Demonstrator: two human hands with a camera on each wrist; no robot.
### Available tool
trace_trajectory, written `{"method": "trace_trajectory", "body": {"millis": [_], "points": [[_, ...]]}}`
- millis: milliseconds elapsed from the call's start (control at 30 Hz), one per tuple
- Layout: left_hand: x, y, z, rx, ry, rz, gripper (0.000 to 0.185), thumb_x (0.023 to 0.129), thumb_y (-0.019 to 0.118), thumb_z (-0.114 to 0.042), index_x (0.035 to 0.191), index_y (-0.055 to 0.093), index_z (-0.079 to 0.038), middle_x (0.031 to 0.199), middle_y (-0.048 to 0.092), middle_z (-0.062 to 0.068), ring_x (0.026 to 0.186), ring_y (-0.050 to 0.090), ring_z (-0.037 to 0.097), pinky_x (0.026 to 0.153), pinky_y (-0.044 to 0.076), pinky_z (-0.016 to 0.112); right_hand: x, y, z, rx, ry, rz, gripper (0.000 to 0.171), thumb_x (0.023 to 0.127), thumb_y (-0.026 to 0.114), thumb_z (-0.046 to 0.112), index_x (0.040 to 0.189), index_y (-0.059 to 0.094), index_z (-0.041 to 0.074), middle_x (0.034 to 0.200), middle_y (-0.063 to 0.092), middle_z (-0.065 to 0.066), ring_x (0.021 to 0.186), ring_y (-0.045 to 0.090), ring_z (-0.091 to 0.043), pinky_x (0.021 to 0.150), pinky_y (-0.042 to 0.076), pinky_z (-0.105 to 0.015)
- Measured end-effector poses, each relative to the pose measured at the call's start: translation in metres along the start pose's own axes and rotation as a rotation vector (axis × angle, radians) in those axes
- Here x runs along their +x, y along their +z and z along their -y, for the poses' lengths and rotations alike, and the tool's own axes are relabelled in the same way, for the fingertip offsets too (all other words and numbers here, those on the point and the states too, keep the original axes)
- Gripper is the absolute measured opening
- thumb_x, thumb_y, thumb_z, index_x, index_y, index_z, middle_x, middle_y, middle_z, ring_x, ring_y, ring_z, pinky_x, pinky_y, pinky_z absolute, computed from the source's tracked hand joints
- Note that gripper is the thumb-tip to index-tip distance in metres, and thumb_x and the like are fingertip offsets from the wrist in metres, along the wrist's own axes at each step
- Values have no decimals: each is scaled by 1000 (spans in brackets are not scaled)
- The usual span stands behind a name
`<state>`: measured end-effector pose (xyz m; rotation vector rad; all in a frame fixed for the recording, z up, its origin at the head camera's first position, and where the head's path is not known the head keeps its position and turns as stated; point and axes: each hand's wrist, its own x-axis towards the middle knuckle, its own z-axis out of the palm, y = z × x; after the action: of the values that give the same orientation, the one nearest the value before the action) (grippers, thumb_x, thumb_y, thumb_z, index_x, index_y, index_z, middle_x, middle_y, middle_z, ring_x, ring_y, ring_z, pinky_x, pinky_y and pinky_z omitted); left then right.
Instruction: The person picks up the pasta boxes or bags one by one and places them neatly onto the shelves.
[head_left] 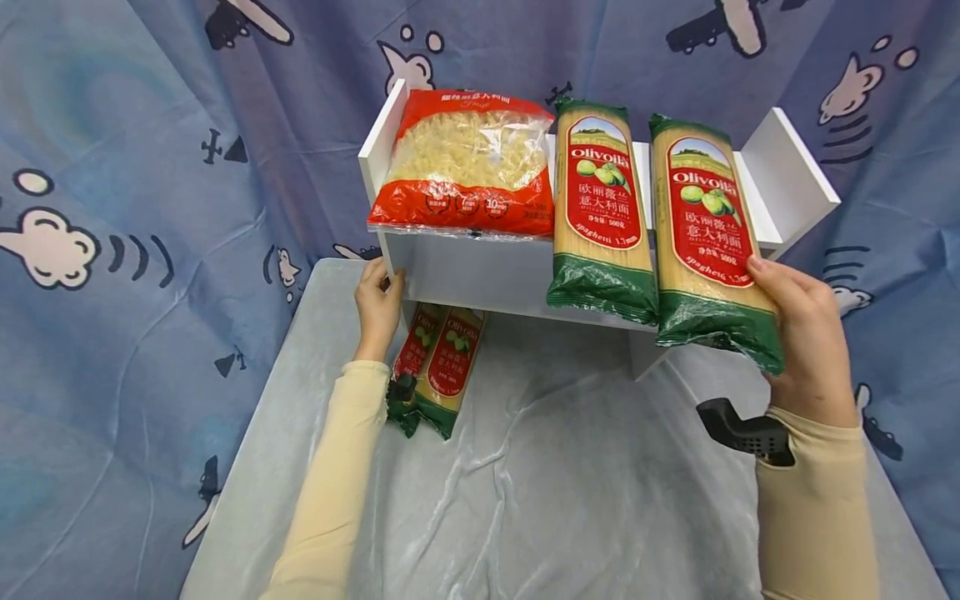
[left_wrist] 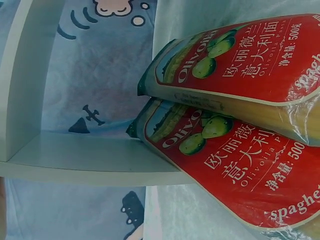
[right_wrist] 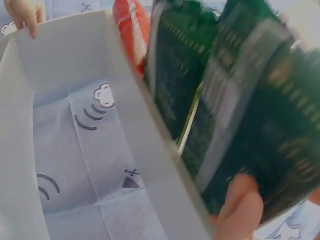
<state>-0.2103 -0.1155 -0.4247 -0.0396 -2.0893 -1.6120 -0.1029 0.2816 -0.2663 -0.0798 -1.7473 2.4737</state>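
Note:
A white shelf (head_left: 465, 271) stands on the table. On its top lie a red bag of short pasta (head_left: 467, 162) and a green-and-red spaghetti pack (head_left: 602, 212). My right hand (head_left: 802, 333) grips a second spaghetti pack (head_left: 708, 242) by its lower end, laid on the shelf top beside the first. My left hand (head_left: 378, 304) holds the shelf's left front edge. Two more spaghetti packs (head_left: 438, 362) lie on the table under the shelf, also close up in the left wrist view (left_wrist: 240, 145). The right wrist view shows the held pack's underside (right_wrist: 260, 130) and a fingertip (right_wrist: 240, 207).
A pale grey cloth (head_left: 562, 483) covers the table. Blue curtain with cartoon prints (head_left: 135, 208) hangs behind and to both sides. The shelf's open lower bay (right_wrist: 75, 150) holds nothing on its right part.

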Motion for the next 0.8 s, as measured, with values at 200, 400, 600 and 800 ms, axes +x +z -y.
{"method": "trace_trajectory", "body": {"millis": [200,400,600,800], "points": [[-1,0,0,0,-9,-20,23,93,55,1,112,65,8,113,58,20,106,56,30,93,47,41,-19,0,-11,144,-149,22,19,94,49,-4,100,66,-12,79,69,-16,59,67,-18,52,54,-24],[1,2,1,5,-11,-1,23,94,55,-1,112,66,8,114,58,19,107,55,29,94,47,39,-17,6,-18,298,-234,-71,14,88,51,-14,95,62,-21,78,67,-24,59,68,-25,56,56,-29],[0,1,1,18,-14,-19,23,93,55,0,112,66,7,113,58,18,107,56,29,93,48,39,-11,8,-22,347,-265,-91,11,86,51,-18,90,60,-24,71,65,-26,54,66,-25,51,55,-28],[1,1,1,-3,-4,-17,22,93,55,0,110,66,9,112,58,21,106,56,30,93,48,37,-8,9,-29,412,-307,-98,9,84,49,-23,86,57,-25,67,62,-26,49,63,-25,46,53,-27]]}}
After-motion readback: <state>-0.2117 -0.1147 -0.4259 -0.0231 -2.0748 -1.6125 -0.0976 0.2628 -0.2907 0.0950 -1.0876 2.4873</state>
